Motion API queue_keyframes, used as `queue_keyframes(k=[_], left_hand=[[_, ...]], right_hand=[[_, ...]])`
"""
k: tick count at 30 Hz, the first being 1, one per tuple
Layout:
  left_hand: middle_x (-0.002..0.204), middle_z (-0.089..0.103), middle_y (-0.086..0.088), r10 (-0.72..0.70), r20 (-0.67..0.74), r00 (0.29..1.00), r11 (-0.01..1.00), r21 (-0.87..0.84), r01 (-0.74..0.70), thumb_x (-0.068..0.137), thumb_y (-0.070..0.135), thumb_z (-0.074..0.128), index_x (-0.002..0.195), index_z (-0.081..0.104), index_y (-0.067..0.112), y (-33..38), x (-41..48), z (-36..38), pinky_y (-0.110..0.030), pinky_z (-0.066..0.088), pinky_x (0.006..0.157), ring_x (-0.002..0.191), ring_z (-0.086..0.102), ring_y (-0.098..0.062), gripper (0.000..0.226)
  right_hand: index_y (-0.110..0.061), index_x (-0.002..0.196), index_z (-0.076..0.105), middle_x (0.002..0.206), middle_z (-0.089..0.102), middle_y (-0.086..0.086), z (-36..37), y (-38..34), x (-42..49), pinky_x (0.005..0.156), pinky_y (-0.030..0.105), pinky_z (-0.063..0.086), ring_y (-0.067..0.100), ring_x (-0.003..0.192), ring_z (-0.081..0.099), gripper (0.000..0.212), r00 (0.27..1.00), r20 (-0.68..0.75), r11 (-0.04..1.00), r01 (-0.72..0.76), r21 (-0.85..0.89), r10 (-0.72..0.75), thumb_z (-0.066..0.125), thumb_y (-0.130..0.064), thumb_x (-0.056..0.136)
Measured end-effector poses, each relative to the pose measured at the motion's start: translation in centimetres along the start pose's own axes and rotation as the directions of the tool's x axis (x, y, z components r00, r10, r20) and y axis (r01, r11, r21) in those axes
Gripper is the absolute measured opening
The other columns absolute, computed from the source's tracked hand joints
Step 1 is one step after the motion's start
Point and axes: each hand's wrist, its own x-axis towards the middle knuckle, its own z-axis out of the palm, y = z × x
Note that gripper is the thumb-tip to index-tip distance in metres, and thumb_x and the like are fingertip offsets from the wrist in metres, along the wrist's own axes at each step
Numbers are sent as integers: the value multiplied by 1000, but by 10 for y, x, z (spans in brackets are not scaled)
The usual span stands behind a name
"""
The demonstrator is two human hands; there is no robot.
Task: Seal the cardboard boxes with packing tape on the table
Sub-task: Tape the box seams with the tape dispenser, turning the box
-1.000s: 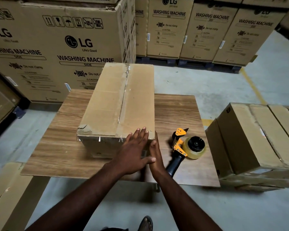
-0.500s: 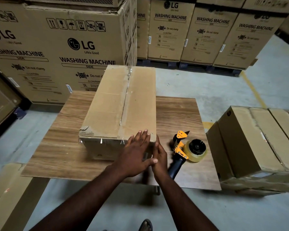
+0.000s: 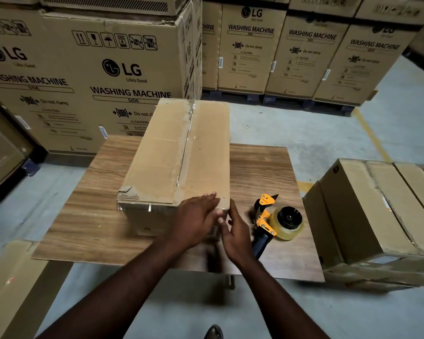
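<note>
Long brown cardboard box [image 3: 179,155] sat lengthwise on the wood-grain table top [image 3: 83,216], near end toward the person, far end overhanging the table's back edge. Strip of clear packing tape [image 3: 187,145] ran along the box's centre seam, top flaps closed. Near left corner of the box was scuffed and torn.

Left hand [image 3: 196,221] lay flat on the near right corner of the box, fingers straight and close together, tips on the top edge, palm over the near end face. Nothing was gripped. Right hand [image 3: 235,233] stood edge-on just beside it, fingers straight, tips touching the same corner from the right side. It gripped nothing either. The two hands touched or nearly touched; cannot tell which.

Yellow-and-black tape dispenser with a roll of clear tape [image 3: 277,221] lay on the table just right of the right hand, dark handle toward the person, not held.

Stack of plain brown cartons [image 3: 377,211] stood on the grey concrete floor [image 3: 304,133] right of the table. Large printed washing machine cartons [image 3: 108,77] were stacked behind. Yellow floor line [image 3: 372,135] ran far right.
</note>
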Motion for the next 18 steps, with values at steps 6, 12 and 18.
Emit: queue_keyframes(k=[6, 12, 18], left_hand=[[117, 73, 9, 182, -241, 953, 983, 66, -171, 92, 42, 56, 112, 77, 25, -32, 12, 12, -32, 54, 79, 89, 67, -18, 34], [129, 68, 6, 340, -242, 909, 938, 160, -309, 91, 28, 53, 123, 72, 20, -47, 11, 22, -27, 42, 83, 98, 59, -16, 38], [142, 59, 7, 310, -131, 941, 947, 128, -294, 84, 14, 69, 138, 61, 23, -54, 3, 18, -36, 46, 93, 115, 55, -18, 55]], right_hand=[[-14, 149, 48, 157, 38, -7, -18, -26, 18, 120, 17, 23, 3, 150, 26, 42, 964, 14, 956, 266, -124, -267, 48, -15, 107], [-9, 151, 44, 162, 35, 6, -18, -7, 20, 120, 17, 17, 22, 154, 20, 53, 914, 156, 842, 406, -354, -375, 33, -22, 101], [-6, 146, 51, 156, 44, 13, -23, -12, 21, 118, 44, 34, 32, 150, 29, 58, 883, 197, 768, 468, -438, -426, 53, -1, 88]])
